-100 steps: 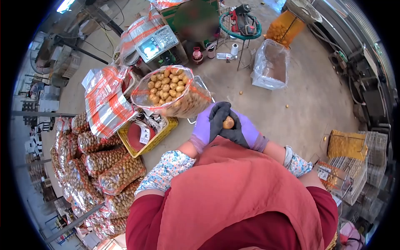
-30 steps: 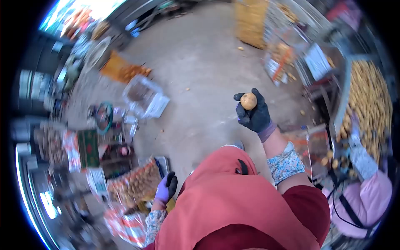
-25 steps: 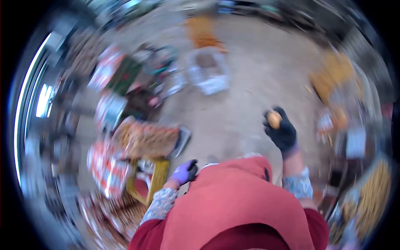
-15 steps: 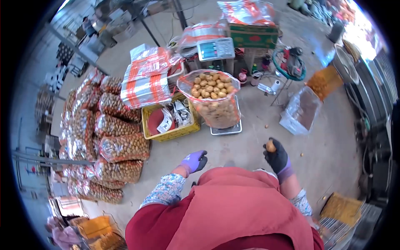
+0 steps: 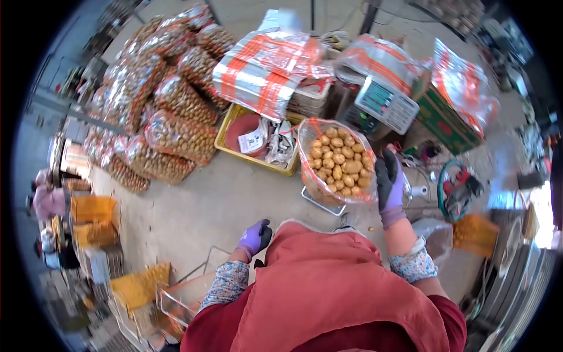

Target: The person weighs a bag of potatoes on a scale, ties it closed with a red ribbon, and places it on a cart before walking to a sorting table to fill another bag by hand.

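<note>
A clear mesh bag [image 5: 319,189] with a red-edged rim stands open on a metal scale platform [image 5: 328,205], full of potatoes [image 5: 337,164]. Beside its right rim is my right hand [image 5: 389,185] in a purple and black glove, fingers stretched out; no potato shows in it, though the palm side is hidden. My left hand [image 5: 255,238], gloved the same way, hangs low in front of the apron with its fingers curled and nothing visible in them. The scale's display [image 5: 387,104] is behind the bag.
Filled potato bags [image 5: 182,138] are piled at the left. A yellow crate [image 5: 258,160] stands left of the open bag. Stacked empty bags [image 5: 258,73], a green box [image 5: 446,120] and a teal-rimmed basket [image 5: 443,188] stand farther back and right. People [image 5: 48,201] are at far left.
The view has turned right and come nearer the bag. My right hand has moved up to the bag's rim; the potato it held no longer shows. My left hand remains low.
</note>
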`<state>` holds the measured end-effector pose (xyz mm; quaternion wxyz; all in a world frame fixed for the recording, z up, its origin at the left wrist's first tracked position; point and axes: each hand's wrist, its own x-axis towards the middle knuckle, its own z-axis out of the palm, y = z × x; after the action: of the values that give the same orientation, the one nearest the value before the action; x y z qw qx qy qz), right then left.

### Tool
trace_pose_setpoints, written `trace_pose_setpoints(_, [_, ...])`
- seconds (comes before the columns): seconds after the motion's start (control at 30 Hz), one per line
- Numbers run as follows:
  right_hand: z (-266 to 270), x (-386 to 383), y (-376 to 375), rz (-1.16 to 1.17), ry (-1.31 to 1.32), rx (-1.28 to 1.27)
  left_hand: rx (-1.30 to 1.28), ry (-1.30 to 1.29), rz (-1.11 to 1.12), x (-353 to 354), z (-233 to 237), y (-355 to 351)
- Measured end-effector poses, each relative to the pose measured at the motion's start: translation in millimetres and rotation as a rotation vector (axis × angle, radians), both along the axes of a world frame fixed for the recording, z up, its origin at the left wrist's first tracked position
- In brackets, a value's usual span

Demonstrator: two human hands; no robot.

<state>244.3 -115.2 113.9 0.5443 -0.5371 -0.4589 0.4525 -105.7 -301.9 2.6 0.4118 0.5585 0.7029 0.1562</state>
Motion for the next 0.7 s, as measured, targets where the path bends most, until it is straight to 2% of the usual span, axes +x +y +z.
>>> trace_pose_setpoints(0.03, [-12,11,14,-0.041,0.061,-0.062,-0.05,0.011,0.083,7,9,8])
trace_pose_setpoints(0.1, [-16,37,38,0.095,0.003,-0.192,-0.175,0.039,0.209,13,27,27])
trace_pose_setpoints(0.2, [-31,31,51,0.157,0.039,-0.31,-0.148,0.017,0.306,-13,9,75])
trace_pose_setpoints(0.3, [-78,9,41,0.25,0.008,-0.408,0.007,0.056,0.378,-40,-4,177])
trace_pose_setpoints(0.4, [-86,-15,41,0.262,-0.043,-0.553,0.278,0.072,0.124,-40,-25,322])
trace_pose_setpoints(0.5, [-76,-38,63,0.045,-0.093,-0.686,0.417,0.045,-0.183,-8,-42,466])
trace_pose_setpoints(0.57, [-68,-53,84,-0.125,0.007,-0.704,0.466,0.089,-0.279,21,-63,540])
trace_pose_setpoints(0.6, [-63,-59,90,-0.222,0.056,-0.709,0.389,0.172,-0.321,36,-88,571])
trace_pose_setpoints(0.7, [-46,-70,107,-0.304,-0.034,-0.751,0.116,0.475,-0.46,76,-143,635])
